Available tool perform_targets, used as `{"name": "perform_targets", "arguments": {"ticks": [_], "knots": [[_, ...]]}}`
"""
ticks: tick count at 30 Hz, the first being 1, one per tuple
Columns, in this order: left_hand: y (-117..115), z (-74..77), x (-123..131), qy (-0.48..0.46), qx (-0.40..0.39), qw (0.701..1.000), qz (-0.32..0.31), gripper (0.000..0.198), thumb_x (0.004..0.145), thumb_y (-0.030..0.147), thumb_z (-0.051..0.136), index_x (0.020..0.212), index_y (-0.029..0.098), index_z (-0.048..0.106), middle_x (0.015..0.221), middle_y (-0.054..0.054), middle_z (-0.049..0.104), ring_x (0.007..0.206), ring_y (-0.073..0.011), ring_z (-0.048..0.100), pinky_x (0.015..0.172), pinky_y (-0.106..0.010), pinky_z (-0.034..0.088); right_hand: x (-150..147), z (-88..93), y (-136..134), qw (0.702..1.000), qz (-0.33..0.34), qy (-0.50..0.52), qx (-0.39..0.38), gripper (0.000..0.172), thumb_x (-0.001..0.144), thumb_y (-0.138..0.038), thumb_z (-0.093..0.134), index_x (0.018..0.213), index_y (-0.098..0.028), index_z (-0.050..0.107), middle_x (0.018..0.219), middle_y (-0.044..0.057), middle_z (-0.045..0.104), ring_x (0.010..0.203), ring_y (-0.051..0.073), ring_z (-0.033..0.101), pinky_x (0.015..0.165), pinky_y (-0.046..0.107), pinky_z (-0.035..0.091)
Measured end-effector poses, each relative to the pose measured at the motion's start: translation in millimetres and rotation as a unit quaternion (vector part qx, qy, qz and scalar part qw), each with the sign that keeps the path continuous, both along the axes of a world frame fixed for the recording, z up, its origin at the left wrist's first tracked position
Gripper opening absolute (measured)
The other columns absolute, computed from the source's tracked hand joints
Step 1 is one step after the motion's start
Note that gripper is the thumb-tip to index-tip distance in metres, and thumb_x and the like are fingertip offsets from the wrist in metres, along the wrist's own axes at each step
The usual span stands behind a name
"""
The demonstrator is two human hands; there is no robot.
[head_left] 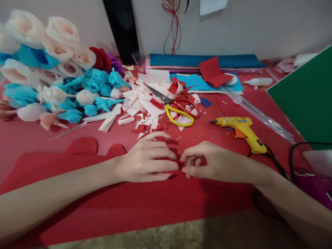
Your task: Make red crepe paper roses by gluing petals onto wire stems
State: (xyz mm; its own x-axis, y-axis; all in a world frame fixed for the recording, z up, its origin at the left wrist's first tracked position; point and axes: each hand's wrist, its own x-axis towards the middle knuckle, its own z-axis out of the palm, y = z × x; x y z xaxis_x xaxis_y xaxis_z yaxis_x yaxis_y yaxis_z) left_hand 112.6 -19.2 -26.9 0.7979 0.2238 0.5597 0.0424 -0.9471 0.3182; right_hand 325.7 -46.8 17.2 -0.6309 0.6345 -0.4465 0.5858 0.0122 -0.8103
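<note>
My left hand lies over a small piece of red crepe paper, its fingers bent around it and partly hiding it. From the other side my right hand pinches the right end of that piece between thumb and fingers. Both hands are low over a wide red crepe paper sheet spread along the table's front. Two rounded red paper petals lie at the sheet's far edge, left of my hands. Beyond my hands, scissors with one yellow and one red handle rest on paper scraps.
A yellow hot glue gun lies at right, its black cable trailing off. Paper flowers in white, blue and red crowd the left. White and red scraps fill the middle. A green board stands at right.
</note>
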Motion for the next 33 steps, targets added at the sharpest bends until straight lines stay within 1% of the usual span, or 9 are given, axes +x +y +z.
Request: {"name": "perform_targets", "arguments": {"ticks": [4,7,9,10,13,17,23,27,33], "knots": [[-2,0.0,0,-0.001,-0.007,1.0,0.012,0.012,0.075,0.023,0.061,0.086,0.018,0.061,0.079,-0.002,0.069,0.07,-0.013,0.062,0.089,-0.039,0.042,3,5.9,4,1.0,-0.023,-0.003,-0.003,0.024,0.083,-0.04,0.048,0.089,-0.02,0.061,0.078,-0.001,0.063,0.07,0.01,0.056,0.063,0.02,0.042],[-2,1.0,1,-0.009,-0.004,0.999,0.031,0.013,0.073,0.02,0.063,0.085,0.017,0.06,0.078,-0.002,0.069,0.069,-0.013,0.063,0.088,-0.039,0.043,18,15.0,5,0.987,-0.117,-0.067,0.086,0.027,0.082,-0.045,0.048,0.092,-0.024,0.06,0.087,-0.002,0.063,0.078,0.012,0.058,0.067,0.021,0.043],[-2,1.6,2,-0.012,0.004,0.999,0.046,0.013,0.073,0.02,0.063,0.085,0.018,0.06,0.078,-0.001,0.07,0.068,-0.0128,0.063,0.088,-0.038,0.043,35,19.1,4,0.935,-0.207,-0.184,0.223,0.027,0.08,-0.044,0.05,0.093,-0.023,0.06,0.093,0.001,0.062,0.083,0.016,0.057,0.073,0.026,0.043],[-2,1.8,2,-0.012,0.009,0.999,0.051,0.012,0.073,0.02,0.063,0.085,0.018,0.06,0.078,-0.001,0.07,0.068,-0.0128,0.063,0.088,-0.037,0.042,46,19.6,2,0.879,-0.256,-0.279,0.291,0.027,0.08,-0.042,0.049,0.093,-0.022,0.06,0.095,0.003,0.061,0.086,0.019,0.056,0.076,0.031,0.041],[-2,1.7,2,-0.009,0.019,0.998,0.063,0.011,0.075,0.021,0.06,0.085,0.019,0.06,0.079,0.0,0.07,0.07,-0.0122,0.063,0.087,-0.034,0.042,80,13.3,-4,0.808,-0.327,-0.367,0.324,0.031,0.078,-0.035,0.048,0.092,-0.008,0.057,0.111,0.023,0.048,0.106,0.042,0.04,0.08,0.053,0.031],[-2,0.8,2,-0.018,0.025,0.997,0.071,0.011,0.075,0.02,0.06,0.086,0.019,0.059,0.078,0.0,0.07,0.07,-0.0122,0.064,0.087,-0.035,0.043,112,-7.9,-6,0.846,-0.314,-0.334,0.272,0.016,0.068,-0.03,0.056,0.072,-0.015,0.055,0.087,0.014,0.056,0.086,0.032,0.052,0.077,0.045,0.037],[-1,-2.8,1,-0.06,0.001,0.996,0.07,0.015,0.073,0.019,0.062,0.087,0.014,0.06,0.076,-0.005,0.07,0.067,-0.0167,0.064,0.085,-0.042,0.044,124,-29.8,1,0.833,-0.431,-0.225,0.263,0.029,0.063,-0.033,0.057,0.085,-0.017,0.05,0.089,0.011,0.055,0.083,0.028,0.055,0.074,0.043,0.043],[-2,-5.7,2,-0.078,-0.026,0.993,0.09,0.016,0.074,0.022,0.06,0.088,0.015,0.06,0.078,-0.005,0.07,0.068,-0.0166,0.063,0.086,-0.044,0.042,111,-23.0,-10,0.839,-0.484,-0.104,0.224,0.042,0.071,-0.041,0.05,0.104,-0.02,0.036,0.084,0.005,0.054,0.062,0.018,0.056,0.057,0.034,0.048],[-3,0.5,2,-0.045,0.004,0.992,0.119,0.011,0.075,0.02,0.061,0.085,0.017,0.059,0.074,-0.001,0.07,0.067,-0.0121,0.062,0.088,-0.035,0.04,69,0.5,-45,0.848,-0.48,-0.05,0.218,0.04,0.065,-0.042,0.065,0.095,-0.024,0.045,0.077,0.0,0.05,0.061,0.013,0.05,0.052,0.024,0.043]]}}
